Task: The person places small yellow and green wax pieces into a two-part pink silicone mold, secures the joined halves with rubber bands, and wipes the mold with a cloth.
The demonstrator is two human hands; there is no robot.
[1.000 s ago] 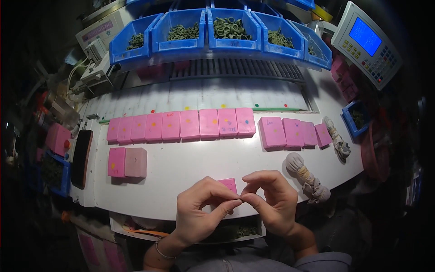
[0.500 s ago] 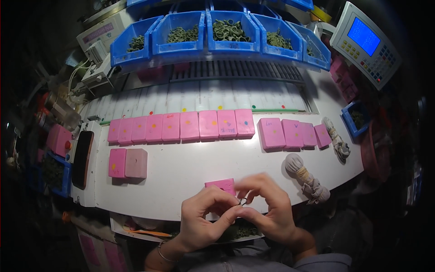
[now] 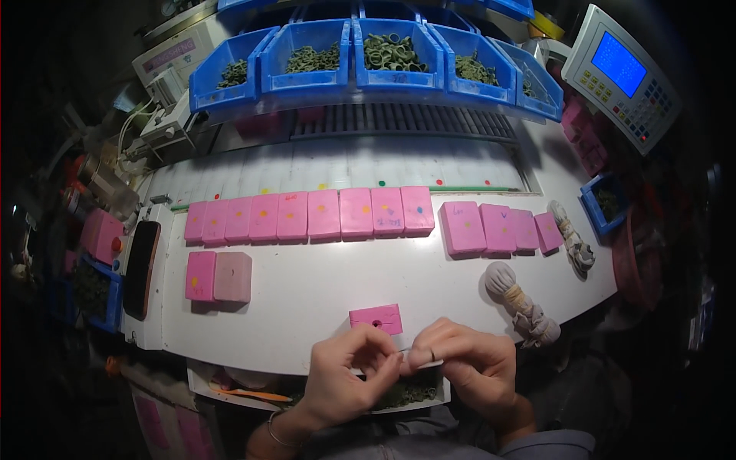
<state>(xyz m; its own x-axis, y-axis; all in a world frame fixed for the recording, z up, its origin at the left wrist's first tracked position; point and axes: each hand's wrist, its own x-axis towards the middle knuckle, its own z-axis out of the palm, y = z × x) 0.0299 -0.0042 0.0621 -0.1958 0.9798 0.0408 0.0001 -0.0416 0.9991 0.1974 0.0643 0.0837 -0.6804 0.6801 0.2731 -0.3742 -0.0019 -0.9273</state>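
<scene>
Close to the table's front edge, my left hand [image 3: 349, 372] is closed, thumb and forefinger pinched together. What those fingertips hold is too small to make out. My right hand [image 3: 479, 372] is closed too, its fingertips nearly meeting the left ones. A small thin dark piece [image 3: 435, 356], perhaps part of a ring, shows at the right fingers. Just beyond both hands lies a pink block [image 3: 376, 318] with a dark hole in its front and a slit in its top. A drawer [image 3: 316, 392] with green bits stands open beneath my hands.
A row of pink blocks [image 3: 322, 213] crosses the white table, with more to the right and two at left [image 3: 201, 277]. Blue bins [image 3: 396, 77] of green pieces hang behind. Tied cloth bundles [image 3: 521, 307] lie right; a phone-like dark slab [image 3: 142, 271] left.
My right hand has come down slightly and turned, its fingers now lower and closer together. The thin dark ring-like piece has shifted right with it. Coloured dots on the belt behind have moved.
</scene>
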